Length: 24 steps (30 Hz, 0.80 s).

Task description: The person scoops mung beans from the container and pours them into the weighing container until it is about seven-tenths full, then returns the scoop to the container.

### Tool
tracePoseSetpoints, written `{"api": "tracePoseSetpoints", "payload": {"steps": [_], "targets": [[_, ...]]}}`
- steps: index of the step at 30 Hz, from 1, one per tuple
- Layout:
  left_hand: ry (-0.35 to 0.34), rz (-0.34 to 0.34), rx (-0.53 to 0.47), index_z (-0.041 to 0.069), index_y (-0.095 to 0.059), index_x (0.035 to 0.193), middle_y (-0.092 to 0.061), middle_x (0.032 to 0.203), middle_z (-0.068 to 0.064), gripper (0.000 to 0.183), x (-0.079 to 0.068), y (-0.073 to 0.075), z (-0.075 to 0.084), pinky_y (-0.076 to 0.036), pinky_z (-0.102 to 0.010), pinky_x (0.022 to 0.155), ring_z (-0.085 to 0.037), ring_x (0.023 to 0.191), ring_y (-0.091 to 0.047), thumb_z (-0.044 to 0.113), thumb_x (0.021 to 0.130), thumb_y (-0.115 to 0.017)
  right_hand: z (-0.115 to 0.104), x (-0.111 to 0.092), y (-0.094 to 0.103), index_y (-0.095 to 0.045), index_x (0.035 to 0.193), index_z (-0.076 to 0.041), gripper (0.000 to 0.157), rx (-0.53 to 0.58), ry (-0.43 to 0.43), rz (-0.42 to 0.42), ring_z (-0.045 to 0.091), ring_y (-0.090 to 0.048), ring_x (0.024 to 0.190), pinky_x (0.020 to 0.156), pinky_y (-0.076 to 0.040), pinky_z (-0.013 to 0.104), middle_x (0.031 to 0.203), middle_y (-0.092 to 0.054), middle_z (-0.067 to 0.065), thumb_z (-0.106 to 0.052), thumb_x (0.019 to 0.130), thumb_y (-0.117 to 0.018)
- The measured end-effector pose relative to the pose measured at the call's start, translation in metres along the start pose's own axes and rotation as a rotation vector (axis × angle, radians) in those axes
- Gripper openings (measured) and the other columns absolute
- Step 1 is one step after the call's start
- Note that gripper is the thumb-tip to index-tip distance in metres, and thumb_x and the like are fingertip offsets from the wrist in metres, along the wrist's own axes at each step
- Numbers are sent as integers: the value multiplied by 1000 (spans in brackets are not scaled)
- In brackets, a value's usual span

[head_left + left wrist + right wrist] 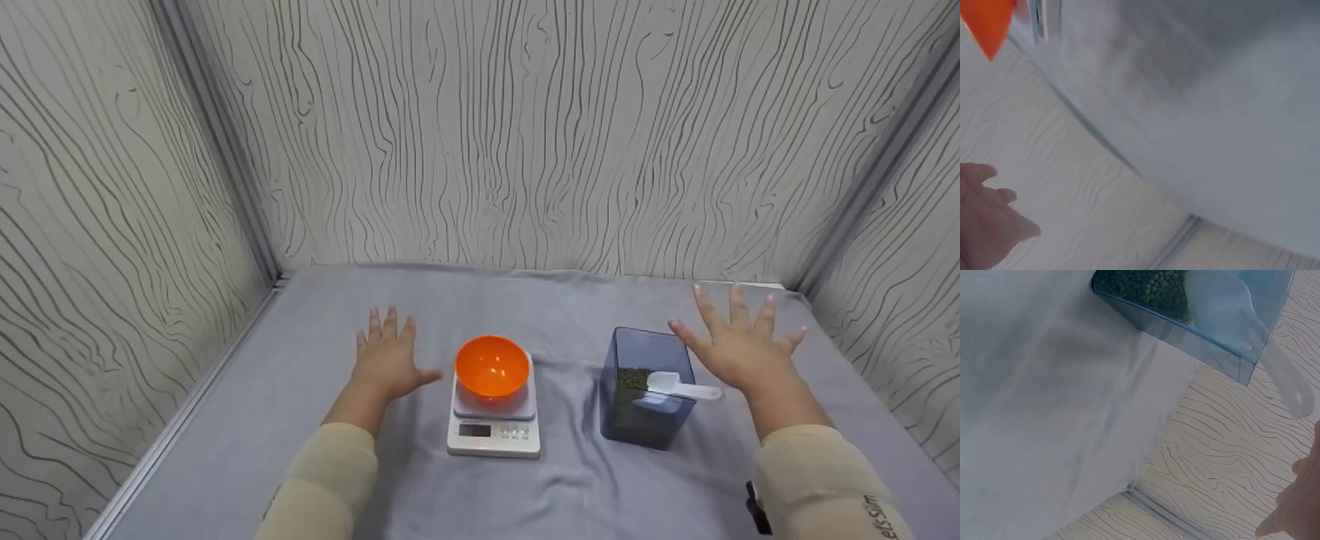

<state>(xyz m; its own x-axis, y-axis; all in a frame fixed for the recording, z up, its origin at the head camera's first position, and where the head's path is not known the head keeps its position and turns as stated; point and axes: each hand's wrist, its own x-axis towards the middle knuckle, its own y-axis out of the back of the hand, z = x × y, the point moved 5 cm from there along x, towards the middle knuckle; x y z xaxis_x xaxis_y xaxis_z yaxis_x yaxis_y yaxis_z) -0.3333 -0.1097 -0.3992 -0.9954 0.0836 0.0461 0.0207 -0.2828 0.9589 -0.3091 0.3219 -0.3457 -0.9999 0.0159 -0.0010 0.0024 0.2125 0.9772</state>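
An orange bowl (492, 367) sits on a white kitchen scale (493, 439) in the middle of the cloth. To its left my left hand (385, 365) is spread with straight fingers, the thumb pointing toward the bowl and not touching it. My right hand (742, 346), fingers also spread, is just right of a blue see-through container (649, 420). Small green beans (1148, 291) fill the lower part of that container. A white scoop (679, 385) leans in it, its handle sticking out over the rim toward my right hand. Neither hand holds anything.
A grey-blue cloth (300, 480) with wrinkles covers the table. Wood-pattern panels (480, 135) stand at the back and both sides, with grey posts (217, 142) at the corners. A small black object (757, 508) shows beside the right sleeve.
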Motion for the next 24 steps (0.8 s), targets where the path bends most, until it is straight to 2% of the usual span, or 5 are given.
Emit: {"api": "tracePoseSetpoints", "payload": {"steps": [6, 10, 14, 19, 24], "targets": [[53, -104, -82, 5, -41, 135, -40, 137, -18, 86, -12, -38, 6, -27, -49, 103, -37, 127, -31, 42, 67, -78, -4, 2, -3, 6, 146, -25, 86, 0, 11, 4, 53, 32, 119, 72, 25, 72, 144, 20, 27, -76, 82, -18], [92, -191, -217, 3, -57, 111, -60, 104, -13, 56, -20, -59, 10, -45, -44, 85, -29, 96, -54, 36, 70, -77, -4, 1, -5, 4, 146, -23, 86, -9, 22, 6, 54, 28, 121, 73, 25, 72, 144, 20, 27, -75, 82, -19], [91, -277, -336, 6, -60, 85, -56, 73, -5, 33, -27, -77, 17, -45, -38, 68, -22, 68, -51, 29, 70, -77, -4, 0, -2, 2, 147, -21, 86, -17, 30, 16, 55, 24, 123, 75, 23, 73, 145, 17, 28, -74, 83, -20], [120, -313, -403, 5, -57, 82, -55, 70, -6, 29, -31, -92, 18, -44, -36, 63, -22, 65, -50, 20, 68, -78, -5, -1, 1, 0, 147, -21, 84, -27, 36, 25, 56, 23, 123, 76, 22, 73, 145, 14, 30, -73, 84, -21], [168, -333, -449, 5, -54, 81, -55, 68, -6, 30, -31, -97, 14, -44, -33, 58, -20, 62, -51, 18, 70, -78, -4, 0, 0, 0, 147, -21, 83, -29, 40, 26, 55, 23, 123, 76, 22, 73, 145, 14, 30, -72, 84, -21]]}}
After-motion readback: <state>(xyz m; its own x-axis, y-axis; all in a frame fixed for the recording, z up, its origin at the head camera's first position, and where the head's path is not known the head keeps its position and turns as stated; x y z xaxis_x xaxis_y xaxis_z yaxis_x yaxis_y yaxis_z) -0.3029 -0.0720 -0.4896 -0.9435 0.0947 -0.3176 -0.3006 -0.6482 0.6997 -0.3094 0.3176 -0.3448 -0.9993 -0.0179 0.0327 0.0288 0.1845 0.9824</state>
